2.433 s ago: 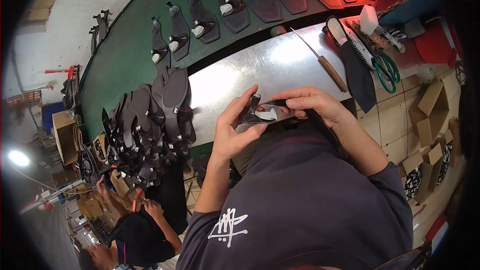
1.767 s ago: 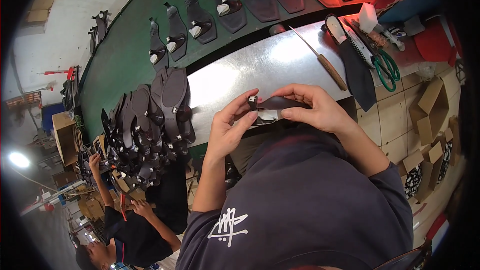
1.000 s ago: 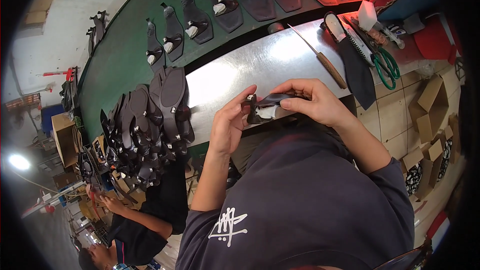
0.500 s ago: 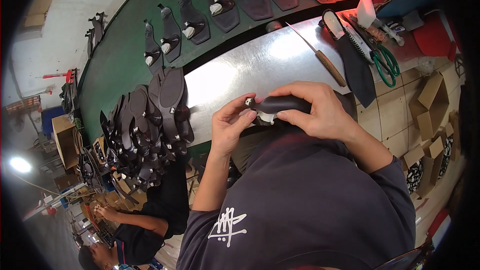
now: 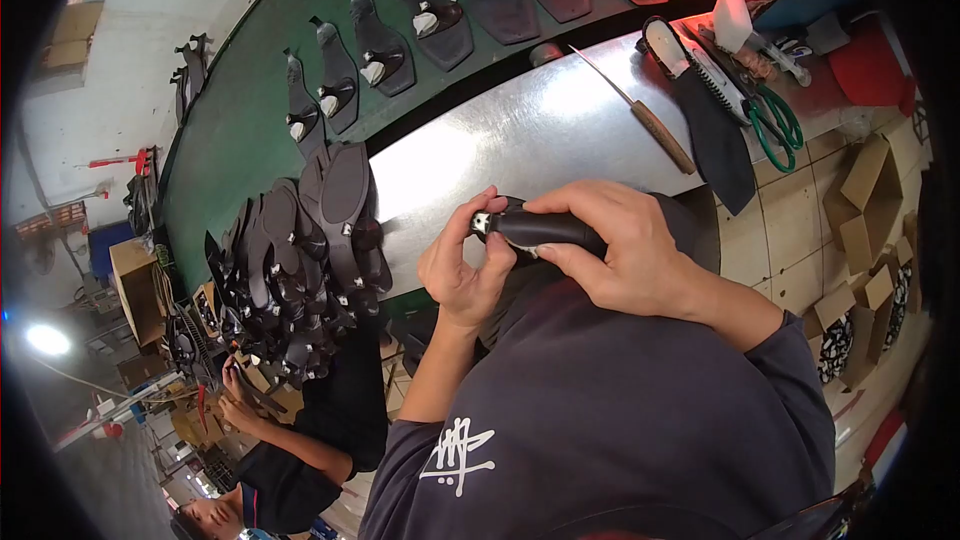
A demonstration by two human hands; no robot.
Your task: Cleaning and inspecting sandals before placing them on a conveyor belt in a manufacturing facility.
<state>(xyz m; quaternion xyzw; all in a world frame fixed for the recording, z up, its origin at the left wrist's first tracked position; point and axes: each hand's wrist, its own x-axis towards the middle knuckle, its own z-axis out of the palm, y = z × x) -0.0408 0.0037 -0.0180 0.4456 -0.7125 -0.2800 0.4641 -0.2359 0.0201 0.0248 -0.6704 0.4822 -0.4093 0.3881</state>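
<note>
We recorded one dark sandal (image 5: 550,230) between the fingers: right hand (image 5: 630,245) gripping it from above; left hand (image 5: 462,265) apparently pinching its silver-marked end, though overlap obscured the contact. Beyond the fingers we listed a metal worktop (image 5: 470,155); ahead-right, a wooden-handled tool (image 5: 661,137), then green-handled scissors (image 5: 790,120); leftward, a sandal heap (image 5: 285,260); farther ahead, a sandal row (image 5: 378,48).

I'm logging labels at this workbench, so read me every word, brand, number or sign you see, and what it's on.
Nothing can be quoted as clear text.
Dark grey short-sleeved shirt: a white scrawled mark, too stylised to read surely.
Brown wooden handle of the slim pointed tool: any marks too small to read.
Held glossy black sandal: no lettering visible.
</note>
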